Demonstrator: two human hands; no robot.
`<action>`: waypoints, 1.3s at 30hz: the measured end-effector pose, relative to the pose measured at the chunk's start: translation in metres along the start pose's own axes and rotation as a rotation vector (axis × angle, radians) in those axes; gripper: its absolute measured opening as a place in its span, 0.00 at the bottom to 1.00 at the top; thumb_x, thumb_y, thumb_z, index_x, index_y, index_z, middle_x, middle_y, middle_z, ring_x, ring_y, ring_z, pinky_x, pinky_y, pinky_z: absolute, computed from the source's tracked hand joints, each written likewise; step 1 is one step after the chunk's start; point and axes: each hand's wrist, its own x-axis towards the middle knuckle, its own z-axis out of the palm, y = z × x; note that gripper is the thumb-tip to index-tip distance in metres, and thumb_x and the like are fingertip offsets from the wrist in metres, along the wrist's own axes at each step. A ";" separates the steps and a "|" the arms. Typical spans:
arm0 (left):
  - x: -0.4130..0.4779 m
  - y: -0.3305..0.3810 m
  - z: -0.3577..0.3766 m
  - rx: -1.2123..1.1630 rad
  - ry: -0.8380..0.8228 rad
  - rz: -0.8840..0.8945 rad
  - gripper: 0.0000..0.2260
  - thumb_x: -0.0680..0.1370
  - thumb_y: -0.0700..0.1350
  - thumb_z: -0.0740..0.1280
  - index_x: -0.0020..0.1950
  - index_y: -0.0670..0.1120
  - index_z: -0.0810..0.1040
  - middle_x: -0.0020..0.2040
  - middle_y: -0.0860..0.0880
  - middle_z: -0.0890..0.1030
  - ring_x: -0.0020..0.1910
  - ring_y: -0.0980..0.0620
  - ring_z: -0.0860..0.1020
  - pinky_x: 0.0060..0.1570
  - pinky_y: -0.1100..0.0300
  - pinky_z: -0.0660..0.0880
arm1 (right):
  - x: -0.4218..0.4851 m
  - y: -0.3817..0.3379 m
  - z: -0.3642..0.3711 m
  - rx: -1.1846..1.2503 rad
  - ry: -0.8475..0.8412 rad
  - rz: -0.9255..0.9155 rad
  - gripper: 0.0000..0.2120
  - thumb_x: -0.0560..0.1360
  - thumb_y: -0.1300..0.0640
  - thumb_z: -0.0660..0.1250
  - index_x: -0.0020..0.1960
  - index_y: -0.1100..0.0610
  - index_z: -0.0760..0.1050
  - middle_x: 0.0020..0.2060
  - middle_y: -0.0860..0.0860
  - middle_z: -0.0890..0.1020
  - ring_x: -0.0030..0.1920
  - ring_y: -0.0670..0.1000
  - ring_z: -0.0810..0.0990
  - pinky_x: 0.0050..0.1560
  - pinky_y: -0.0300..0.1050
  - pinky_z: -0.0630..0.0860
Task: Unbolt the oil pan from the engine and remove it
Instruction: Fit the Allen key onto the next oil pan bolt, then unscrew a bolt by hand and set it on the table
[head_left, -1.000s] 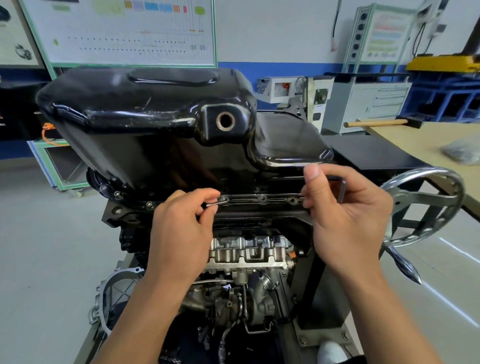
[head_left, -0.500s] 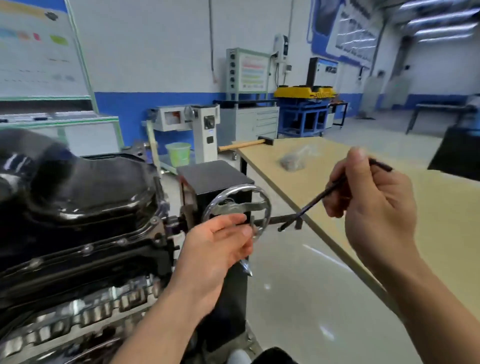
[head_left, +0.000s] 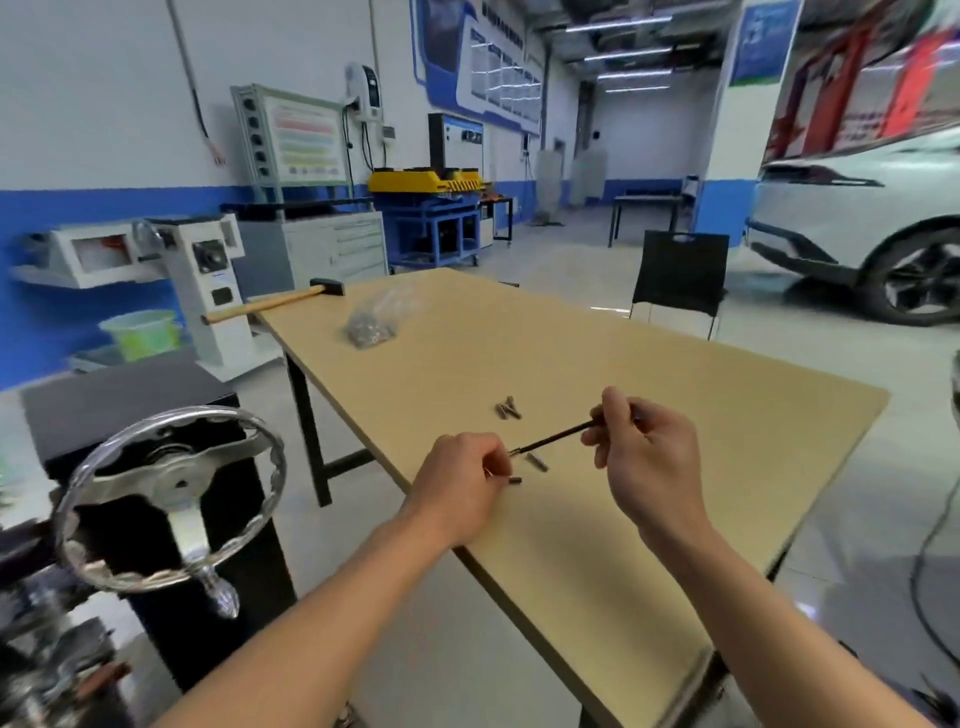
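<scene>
My left hand (head_left: 462, 486) hovers over the wooden table (head_left: 597, 374) and pinches a small bolt (head_left: 513, 480) at its fingertips. My right hand (head_left: 647, 452) grips a dark hex key (head_left: 553, 440), whose tip points toward the left hand. One loose bolt (head_left: 536, 461) lies on the table just beyond the left fingers, and a few more bolts (head_left: 508, 408) lie farther back. The oil pan and engine are out of view; only the engine stand's chrome handwheel (head_left: 171, 493) shows at the lower left.
A hammer (head_left: 275, 304) and a plastic bag of parts (head_left: 374, 322) lie at the table's far end. A black chair (head_left: 678, 273) stands behind the table, a white car (head_left: 857, 228) at the right. Cabinets and a green bucket (head_left: 143, 332) line the blue wall.
My view swung right from the engine to the table. Both hands left the oil pan flange, carrying the bolt and the hex key over the tabletop.
</scene>
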 end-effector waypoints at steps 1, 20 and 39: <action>0.004 -0.003 0.003 -0.008 0.017 -0.003 0.12 0.75 0.39 0.72 0.38 0.56 0.77 0.39 0.57 0.80 0.39 0.58 0.77 0.39 0.70 0.69 | 0.002 0.005 -0.001 0.001 0.011 0.007 0.19 0.83 0.50 0.62 0.39 0.59 0.81 0.29 0.52 0.83 0.25 0.45 0.74 0.26 0.34 0.69; -0.102 -0.027 -0.126 -0.379 0.138 0.093 0.09 0.80 0.51 0.66 0.58 0.56 0.83 0.51 0.58 0.84 0.48 0.57 0.81 0.48 0.61 0.78 | -0.070 -0.071 0.075 0.047 -0.478 -0.320 0.20 0.77 0.41 0.62 0.37 0.55 0.79 0.26 0.48 0.78 0.26 0.41 0.71 0.29 0.32 0.66; -0.393 -0.150 -0.335 0.112 0.983 -0.236 0.08 0.74 0.42 0.75 0.52 0.50 0.86 0.45 0.57 0.85 0.40 0.58 0.83 0.40 0.66 0.78 | -0.365 -0.183 0.341 0.678 -0.907 -0.615 0.04 0.73 0.60 0.74 0.43 0.51 0.84 0.36 0.45 0.84 0.37 0.44 0.82 0.41 0.34 0.75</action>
